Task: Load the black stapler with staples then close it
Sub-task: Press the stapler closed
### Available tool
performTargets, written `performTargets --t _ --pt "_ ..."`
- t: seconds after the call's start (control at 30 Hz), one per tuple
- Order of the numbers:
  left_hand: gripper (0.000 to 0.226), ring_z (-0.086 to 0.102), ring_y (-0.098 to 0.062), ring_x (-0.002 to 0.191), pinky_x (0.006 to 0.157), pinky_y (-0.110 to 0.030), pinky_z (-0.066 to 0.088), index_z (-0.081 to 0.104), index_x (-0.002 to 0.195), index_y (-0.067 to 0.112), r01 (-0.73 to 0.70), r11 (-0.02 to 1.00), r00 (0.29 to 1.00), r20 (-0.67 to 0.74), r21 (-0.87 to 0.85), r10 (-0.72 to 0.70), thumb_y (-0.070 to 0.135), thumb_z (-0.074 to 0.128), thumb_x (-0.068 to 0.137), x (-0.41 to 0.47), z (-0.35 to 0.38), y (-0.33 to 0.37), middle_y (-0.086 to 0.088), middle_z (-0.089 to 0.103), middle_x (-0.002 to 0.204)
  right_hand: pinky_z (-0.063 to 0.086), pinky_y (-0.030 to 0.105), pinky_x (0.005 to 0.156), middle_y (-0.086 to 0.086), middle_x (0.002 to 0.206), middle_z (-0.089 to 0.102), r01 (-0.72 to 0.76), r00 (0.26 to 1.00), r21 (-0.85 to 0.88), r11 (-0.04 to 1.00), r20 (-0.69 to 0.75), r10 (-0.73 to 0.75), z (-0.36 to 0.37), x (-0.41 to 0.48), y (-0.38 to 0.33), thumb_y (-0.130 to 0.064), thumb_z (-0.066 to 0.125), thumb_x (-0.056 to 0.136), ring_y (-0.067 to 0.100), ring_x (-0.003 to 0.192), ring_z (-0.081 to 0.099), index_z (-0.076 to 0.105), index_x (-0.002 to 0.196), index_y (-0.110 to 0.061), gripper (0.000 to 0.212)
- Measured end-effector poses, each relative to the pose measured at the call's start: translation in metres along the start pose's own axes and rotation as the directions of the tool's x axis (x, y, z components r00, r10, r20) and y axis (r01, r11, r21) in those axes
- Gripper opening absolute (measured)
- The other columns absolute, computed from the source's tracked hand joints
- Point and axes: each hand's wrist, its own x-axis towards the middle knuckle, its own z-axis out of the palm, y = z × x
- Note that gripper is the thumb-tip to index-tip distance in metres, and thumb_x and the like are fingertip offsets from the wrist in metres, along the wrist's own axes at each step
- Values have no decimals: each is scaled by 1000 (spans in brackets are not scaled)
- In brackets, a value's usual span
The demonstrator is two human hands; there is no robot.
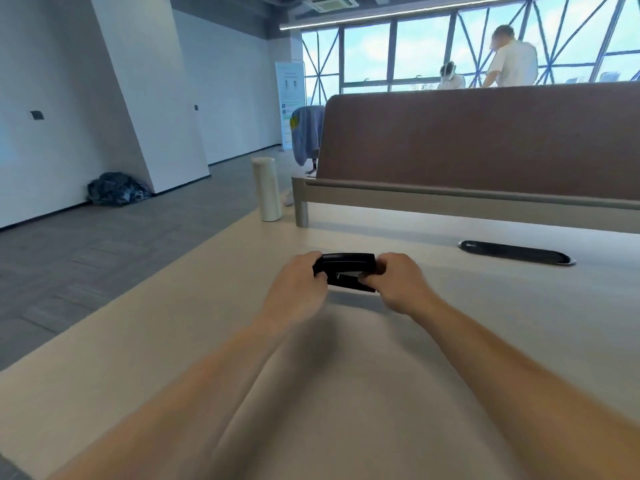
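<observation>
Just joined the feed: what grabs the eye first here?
Both hands, left hand and right hand, grip the black stapler by its ends at mid-desk. Behind it stands a brown divider panel, with a white cylinder at the desk's far left edge.

Matt surfaces nearly everywhere I look, gloss only on the stapler.

I see the black stapler (346,271) as smooth plastic with a glossy sheen along its top, while the table (485,341) under it reads as pale, matt, smooth laminate. At the far side the divider panel (485,140) looks like brown felt-like cloth, its rail (450,197) dull grey metal; the cylinder (266,188) far left is matt off-white.
</observation>
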Motion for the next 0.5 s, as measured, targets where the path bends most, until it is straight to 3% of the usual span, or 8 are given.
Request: performTargets --t 0.2,0.37,0.5 --pt "18 58 -27 84 67 -33 39 63 93 11 26 1000 1000 -2 -13 -26 10 46 87 73 0 -42 -7 65 89 39 31 59 8 77 64 -1 1000 -10 1000 -9 1 34 77 -10 -25 70 83 27 71 58 65 82 -14 12" --pt "22 55 -24 103 82 -28 36 60 111 15 27 1000 998 51 -15 -26 13 49 92 109 11 -70 -6 60 112 37 30 54 7 76 63 -38 999 -38 999 -4 38 54 114 -8 -23 71 83 26 71 57 62 78 -14 14" --pt "16 57 -26 101 81 -31 38 58 105 14 23 1000 997 74 -3 -23 16 48 93 127 15 -84 -8 61 109 32 27 48 1 63 56 -59 998 -67 996 12 60 62 134 -8 -22 71 82 25 67 55 55 66 -19 23"
